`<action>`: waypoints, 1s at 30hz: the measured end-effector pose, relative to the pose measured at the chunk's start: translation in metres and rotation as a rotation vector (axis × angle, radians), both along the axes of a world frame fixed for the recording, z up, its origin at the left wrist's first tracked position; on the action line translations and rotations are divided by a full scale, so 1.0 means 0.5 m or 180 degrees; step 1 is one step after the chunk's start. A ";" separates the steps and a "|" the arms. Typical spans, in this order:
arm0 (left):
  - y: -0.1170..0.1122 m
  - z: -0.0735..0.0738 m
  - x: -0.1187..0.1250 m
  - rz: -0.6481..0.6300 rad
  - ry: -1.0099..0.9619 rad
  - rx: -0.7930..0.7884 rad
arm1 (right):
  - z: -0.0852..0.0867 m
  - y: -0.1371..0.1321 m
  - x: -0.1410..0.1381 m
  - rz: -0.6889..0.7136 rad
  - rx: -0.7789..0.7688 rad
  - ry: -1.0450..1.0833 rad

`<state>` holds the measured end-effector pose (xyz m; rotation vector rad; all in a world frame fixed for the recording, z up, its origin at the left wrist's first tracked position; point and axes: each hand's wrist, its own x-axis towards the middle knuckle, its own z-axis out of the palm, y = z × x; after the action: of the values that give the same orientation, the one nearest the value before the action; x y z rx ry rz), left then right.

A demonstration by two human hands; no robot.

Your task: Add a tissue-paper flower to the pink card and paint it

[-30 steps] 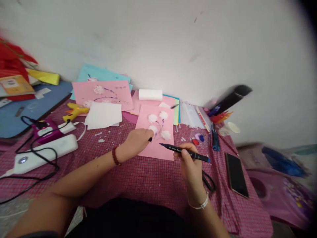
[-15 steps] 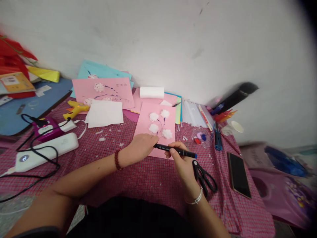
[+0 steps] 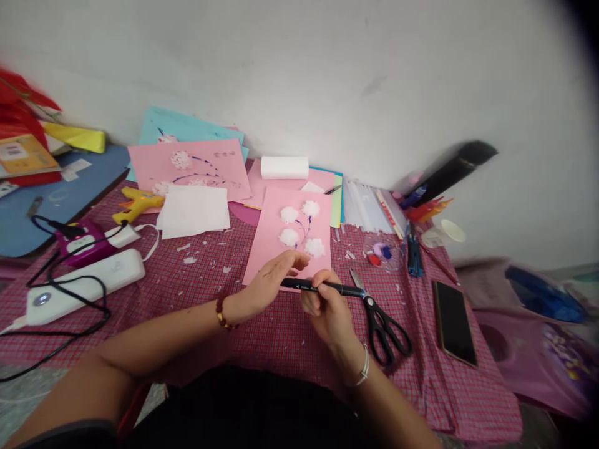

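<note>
The right hand has shifted left, baring scissors near the phone.

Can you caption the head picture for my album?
Right hand holds a slim black marker near pink paper bearing four white flowers.

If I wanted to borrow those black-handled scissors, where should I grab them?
Probably by the black handles, from the near right: their finger loops spread out that way, while the pointed blades face away, near the marker in the right hand.
</note>
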<state>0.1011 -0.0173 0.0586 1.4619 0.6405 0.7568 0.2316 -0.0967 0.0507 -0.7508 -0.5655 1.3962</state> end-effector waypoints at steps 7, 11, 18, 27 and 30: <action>-0.053 0.008 0.004 0.0072 -0.0326 0.0496 | -0.017 -0.020 -0.006 0.0152 0.0089 0.0279; -0.029 0.023 -0.003 -0.0145 -0.0264 0.0123 | -0.007 -0.034 0.012 0.0208 0.0208 0.0065; 0.156 -0.028 -0.068 0.1386 0.0195 -0.0508 | 0.093 -0.015 0.246 0.0089 0.0030 -0.3517; 0.200 -0.116 -0.085 0.1941 0.0996 0.0395 | 0.055 0.205 0.580 -0.0451 -0.0786 -0.6480; 0.201 -0.125 -0.085 0.1916 0.1105 0.0543 | 0.019 0.253 0.631 -0.0241 -0.0921 -0.6825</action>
<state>0.0587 0.0833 -0.0039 1.5860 1.3461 1.0438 0.5470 0.0297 0.0600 -2.3528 -1.8528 0.0247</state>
